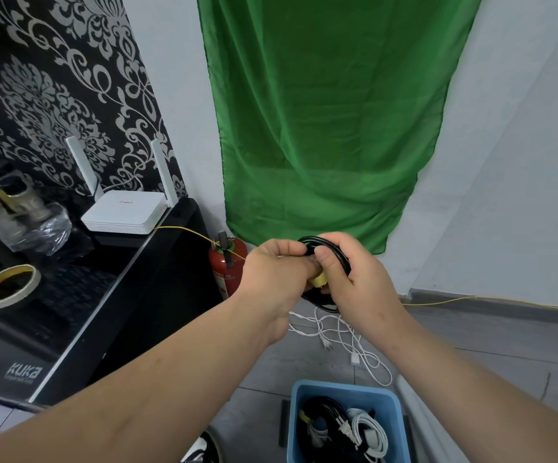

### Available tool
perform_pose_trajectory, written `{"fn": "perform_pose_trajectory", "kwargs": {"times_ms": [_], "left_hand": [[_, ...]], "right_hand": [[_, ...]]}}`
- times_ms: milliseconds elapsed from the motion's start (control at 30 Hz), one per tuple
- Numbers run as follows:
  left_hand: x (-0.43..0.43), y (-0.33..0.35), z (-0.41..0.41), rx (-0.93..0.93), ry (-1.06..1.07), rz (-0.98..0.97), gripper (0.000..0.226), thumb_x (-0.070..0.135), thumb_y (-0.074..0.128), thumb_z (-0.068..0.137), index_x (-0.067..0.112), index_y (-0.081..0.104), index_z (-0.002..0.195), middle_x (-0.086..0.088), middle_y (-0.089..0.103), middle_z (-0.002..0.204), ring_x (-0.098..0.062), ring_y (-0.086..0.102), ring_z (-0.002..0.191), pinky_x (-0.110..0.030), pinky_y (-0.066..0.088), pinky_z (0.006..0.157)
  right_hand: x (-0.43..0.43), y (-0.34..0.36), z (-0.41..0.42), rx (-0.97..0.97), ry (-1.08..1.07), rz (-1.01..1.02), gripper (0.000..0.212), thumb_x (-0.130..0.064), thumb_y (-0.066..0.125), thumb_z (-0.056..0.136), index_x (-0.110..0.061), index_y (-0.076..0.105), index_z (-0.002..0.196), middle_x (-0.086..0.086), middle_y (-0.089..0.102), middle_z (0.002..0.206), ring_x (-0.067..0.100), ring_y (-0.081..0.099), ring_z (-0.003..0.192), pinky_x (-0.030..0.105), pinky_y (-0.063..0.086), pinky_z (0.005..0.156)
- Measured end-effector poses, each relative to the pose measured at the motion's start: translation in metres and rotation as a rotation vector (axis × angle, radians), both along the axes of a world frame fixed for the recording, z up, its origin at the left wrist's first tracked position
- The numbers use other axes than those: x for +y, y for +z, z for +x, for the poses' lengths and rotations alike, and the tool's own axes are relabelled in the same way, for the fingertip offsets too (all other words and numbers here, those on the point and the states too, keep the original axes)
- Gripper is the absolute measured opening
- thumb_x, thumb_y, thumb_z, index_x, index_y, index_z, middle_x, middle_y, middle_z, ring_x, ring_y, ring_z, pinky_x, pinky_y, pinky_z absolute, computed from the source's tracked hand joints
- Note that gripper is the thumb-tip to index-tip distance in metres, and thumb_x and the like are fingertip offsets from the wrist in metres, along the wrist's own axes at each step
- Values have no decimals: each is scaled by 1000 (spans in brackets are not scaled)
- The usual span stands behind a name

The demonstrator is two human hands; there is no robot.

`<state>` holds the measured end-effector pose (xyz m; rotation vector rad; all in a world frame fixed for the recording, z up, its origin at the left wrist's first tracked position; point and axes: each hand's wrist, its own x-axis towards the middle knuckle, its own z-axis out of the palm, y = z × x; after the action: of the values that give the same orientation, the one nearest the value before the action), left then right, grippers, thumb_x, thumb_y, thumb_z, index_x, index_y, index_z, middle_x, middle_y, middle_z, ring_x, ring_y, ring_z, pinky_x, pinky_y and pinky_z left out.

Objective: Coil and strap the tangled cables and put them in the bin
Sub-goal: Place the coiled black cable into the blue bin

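My left hand [277,272] pinching yellowish tape strip [319,281] onto coiled black rubber cable [337,253], right hand [359,282] clamping loops, mid-air beyond far rim of blue plastic bin [342,388]. Likely light, springy: gripping where loops bunch.

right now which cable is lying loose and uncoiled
The white cable sprawled on the floor beyond the bin. The black cable is coiled in the left hand and right hand; others sit bundled in it.

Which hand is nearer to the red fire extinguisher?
Left. The left hand sits just beside the fire extinguisher, to its right in the picture. The right hand is farther right, beyond the black cable coil both hands grip.
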<state>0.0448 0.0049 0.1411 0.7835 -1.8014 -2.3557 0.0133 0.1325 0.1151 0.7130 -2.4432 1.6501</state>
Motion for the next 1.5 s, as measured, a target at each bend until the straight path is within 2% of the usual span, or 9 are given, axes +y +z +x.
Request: {"fn": "perform_pose_trajectory", "kwargs": {"times_ms": [233, 400, 567, 700, 833, 1100, 1267, 1367, 1500], "left_hand": [[5, 8, 2, -5, 35, 180, 27, -15, 67, 87, 6, 62, 103, -7, 72, 73, -15, 69, 57, -24, 54, 51], [5, 9, 4, -36, 26, 228, 30, -17, 64, 87, 10, 59, 98, -13, 73, 82, -17, 69, 56, -26, 56, 51], [4, 5, 2, -38, 17, 218, 29, -12, 64, 90, 13, 55, 100, -16, 74, 95, -23, 68, 70, -43, 60, 80], [2, 5, 0, -31, 28, 199, 27, -12, 62, 91, 13, 55, 97, -16, 70, 92, -24, 64, 66, -42, 56, 75], [2, 5, 1, -6, 4, 203, 30, -16, 62, 88, 11, 56, 101, -18, 68, 91, -26, 64, 70, -43, 55, 78], [-3, 15, 7, -76, -281, 196, 38, -23, 59, 83, 2, 63, 111, -19, 68, 96, -24, 68, 79, -33, 63, 70], [-5, 22, 7, -86, -252, 98, 26, -21, 58, 86, 1, 63, 99, -21, 69, 87, -29, 71, 80, -35, 64, 67], [-10, 23, 8, -97, -260, -31, 16, -13, 58, 91, 1, 65, 95, -21, 71, 87, -27, 74, 76, -32, 62, 64], [-18, 30, 14, -103, -397, -53, 14, -8, 59, 95, -1, 69, 100, -19, 70, 80, -26, 74, 71, -30, 61, 59]], "right_hand": [[-2, -2, 0, -57, -31, -47, 26, -55, 50, 100, -40, 63, 116, -19, 57, 107, 9, 62, 106, 45, 58, 87], [-3, 3, 3, -161, -5, -79, 26, -46, 39, 107, -32, 61, 107, -9, 69, 85, 12, 68, 76, 30, 54, 71], [-6, 7, 1, -322, -31, -188, 22, -37, 49, 106, -31, 51, 127, -11, 67, 88, -6, 64, 73, 13, 50, 70], [-9, 12, 4, -455, -27, -228, 30, -40, 52, 104, -17, 69, 96, 5, 67, 69, 14, 61, 57, 26, 45, 48], [-7, 12, 2, -444, -36, -231, 27, -36, 55, 104, -21, 73, 94, 15, 70, 77, 18, 63, 60, 28, 47, 50], [1, 8, -2, -464, -82, -214, 18, -29, 64, 100, -26, 77, 88, -2, 79, 85, 0, 69, 71, 14, 53, 63], [-2, 8, -4, -504, -120, -194, 25, -33, 63, 100, -19, 79, 86, -5, 73, 68, 5, 64, 61, 20, 51, 59], [0, 9, -7, -501, -145, -179, 25, -35, 65, 99, -18, 79, 87, 2, 77, 75, 14, 66, 63, 32, 53, 63], [6, 10, -8, -478, -133, -123, 20, -32, 65, 98, -22, 79, 89, -7, 72, 67, 11, 56, 54, 23, 43, 54]]}}
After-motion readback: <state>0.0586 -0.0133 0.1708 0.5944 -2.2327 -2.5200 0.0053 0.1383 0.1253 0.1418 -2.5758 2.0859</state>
